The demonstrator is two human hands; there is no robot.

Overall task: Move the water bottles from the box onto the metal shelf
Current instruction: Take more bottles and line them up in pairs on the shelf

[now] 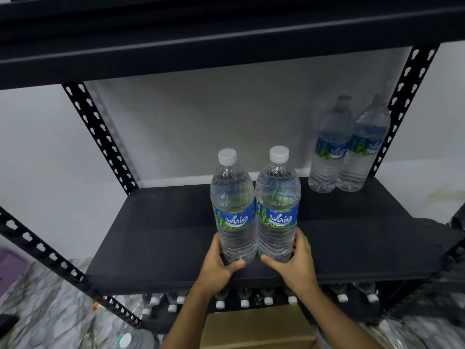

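Head view: the left hand (216,268) wraps the ribbed lower part of one clear plastic water bottle with a white cap and a blue label (234,212), thumb in front and fingers (218,245) curled behind. The right hand (295,260) grips a second such bottle (276,210) the same way. The pair stands upright, touching side by side between the hands, over the front part of the black metal shelf board (156,230); whether the bases already rest on it I cannot tell. Beyond the fingertips and off to the right, two more clear water bottles (329,152) stand together in the back corner beside a perforated black upright (402,96). Below the wrists sits the brown cardboard box (251,328), and white caps of further bottles (244,303) show under the board.

Full bottles like these are likely heavy. Their thin walls would give under a squeeze, and smooth plastic can slip. The ribbed lower body gives good purchase, though so low a hold leaves the tops free to tip. Open board runs from the fingers back to the wall and out to the left, with room to slide the pair inward. The dark beam (226,54) overhead sits well above the caps. The front edge lies just by the thumbs; set down too near it, a bottle could topple off.
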